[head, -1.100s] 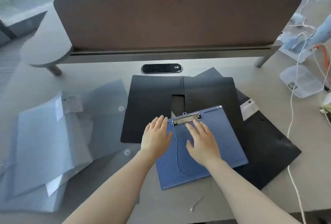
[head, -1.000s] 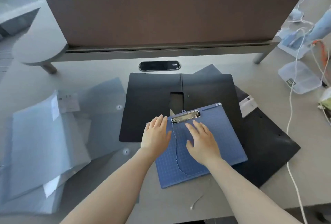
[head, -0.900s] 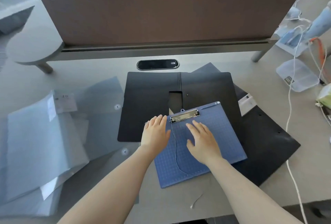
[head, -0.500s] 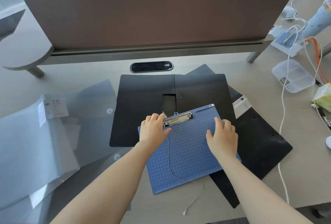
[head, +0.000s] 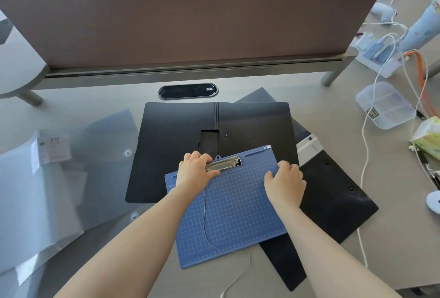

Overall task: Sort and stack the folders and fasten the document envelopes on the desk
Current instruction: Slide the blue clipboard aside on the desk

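A blue grid-printed clipboard with a metal clip lies tilted on top of two black folders. The upper black folder lies flat and square; the lower black folder sticks out to the right. My left hand grips the clipboard's top edge at the clip's left end. My right hand holds the clipboard's right edge, fingers curled over it. A thin white string trails across the board. Translucent document envelopes with snap buttons lie to the left.
A brown divider panel closes off the back of the desk, with a black oval cable port in front of it. At the right are a clear plastic box, white cables, a green packet. A person stands behind the divider.
Both hands left the flat middle of the clipboard. The left went up to the clip, the right out to the right edge. The clipboard shifted slightly left.
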`<state>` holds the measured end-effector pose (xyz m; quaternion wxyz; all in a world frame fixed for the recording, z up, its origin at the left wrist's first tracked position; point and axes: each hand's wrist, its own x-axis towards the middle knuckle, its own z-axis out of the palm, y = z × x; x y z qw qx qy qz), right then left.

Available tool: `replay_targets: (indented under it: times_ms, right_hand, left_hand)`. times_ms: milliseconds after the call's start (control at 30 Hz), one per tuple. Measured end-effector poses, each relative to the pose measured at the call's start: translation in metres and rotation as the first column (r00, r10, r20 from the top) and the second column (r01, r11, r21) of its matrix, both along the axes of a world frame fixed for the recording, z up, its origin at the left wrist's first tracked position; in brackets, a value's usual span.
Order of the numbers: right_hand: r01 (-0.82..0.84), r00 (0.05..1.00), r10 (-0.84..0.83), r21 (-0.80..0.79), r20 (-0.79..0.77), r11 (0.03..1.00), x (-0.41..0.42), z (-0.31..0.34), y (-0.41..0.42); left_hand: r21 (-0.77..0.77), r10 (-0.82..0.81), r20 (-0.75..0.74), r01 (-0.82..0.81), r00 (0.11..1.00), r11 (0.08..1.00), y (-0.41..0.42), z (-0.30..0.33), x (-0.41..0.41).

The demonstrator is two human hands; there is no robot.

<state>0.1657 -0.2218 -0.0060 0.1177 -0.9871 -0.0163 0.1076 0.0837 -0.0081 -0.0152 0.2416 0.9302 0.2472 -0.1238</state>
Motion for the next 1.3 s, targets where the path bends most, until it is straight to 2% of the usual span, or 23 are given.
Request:
replay_targets:
  times_ms: [233,400,700,867,1033,1167,1300]
  right_hand:
    - [0.042,0.999,-0.041,0.044,-0.02,0.998,0.005,-0.001,0.0]
    - [0.039,0.999,-0.036,0.124,-0.026,0.991,0.003,0.008,0.008]
    - [-0.221,0.975,0.222,0.247,0.026,0.943,-0.013,0.042,0.08]
    - [-0.393,0.916,0.399,0.272,0.036,0.879,-0.036,0.057,0.125]
    - [-0.538,0.83,0.557,0.28,0.012,0.795,-0.064,0.063,0.161]
    - [-0.605,0.774,0.633,0.289,-0.005,0.742,-0.083,0.057,0.175]
    - [-0.636,0.724,0.687,0.32,-0.067,0.702,-0.097,0.05,0.179]
  left_hand:
    - [-0.149,0.067,0.057,-0.058,0.996,0.987,0.001,0.007,-0.008]
    - [-0.173,0.129,0.049,-0.119,0.99,0.978,0.006,0.019,-0.032]
    - [-0.182,0.4,0.103,-0.378,0.911,0.908,0.032,0.04,-0.103]
    - [-0.218,0.58,0.131,-0.548,0.804,0.808,0.047,0.039,-0.152]
    - [-0.279,0.769,0.126,-0.722,0.627,0.634,0.053,0.032,-0.201]
    - [-0.327,0.864,0.109,-0.803,0.492,0.498,0.054,0.023,-0.235]
    - [-0.341,0.915,0.1,-0.851,0.391,0.401,0.058,0.016,-0.257]
